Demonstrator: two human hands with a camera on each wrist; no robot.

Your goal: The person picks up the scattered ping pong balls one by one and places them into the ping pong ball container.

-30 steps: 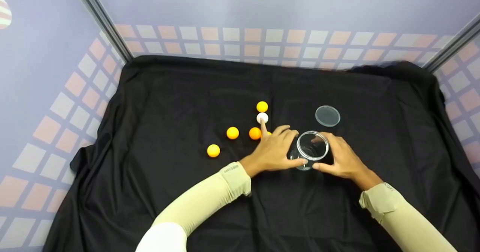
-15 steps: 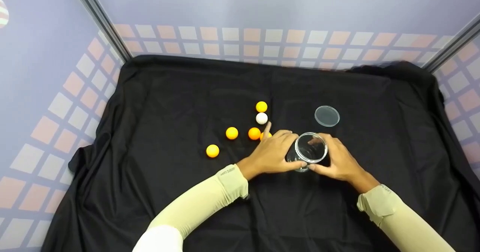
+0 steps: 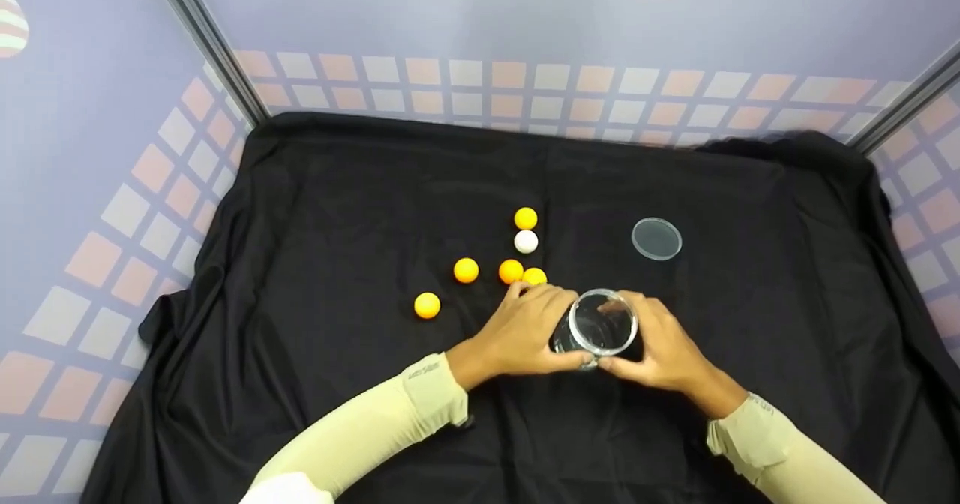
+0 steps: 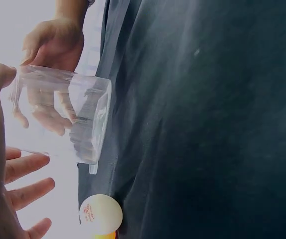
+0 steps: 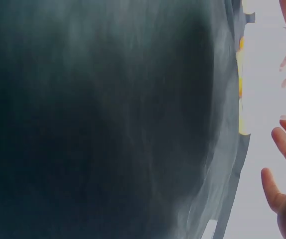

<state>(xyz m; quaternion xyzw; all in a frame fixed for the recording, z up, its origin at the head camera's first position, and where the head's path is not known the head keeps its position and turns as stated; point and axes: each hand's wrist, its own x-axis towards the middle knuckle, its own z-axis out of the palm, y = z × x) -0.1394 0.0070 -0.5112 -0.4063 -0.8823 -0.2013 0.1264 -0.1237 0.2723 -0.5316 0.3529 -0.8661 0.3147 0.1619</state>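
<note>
As my left hand (image 3: 521, 333) and right hand (image 3: 661, 348) gripped the clear jar (image 3: 602, 328) roughly upright, the closest yellow ball (image 3: 535, 276) lay to its upper left in frame, beside the left hand.

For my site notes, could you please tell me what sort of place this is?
Probably a small partitioned work booth: pastel printed wall panels meet at grey metal corner posts, enclosing a surface draped in black cloth.

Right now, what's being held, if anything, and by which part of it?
A clear jar, held by opposite sides of its wall, between the left hand and the right hand.
</note>
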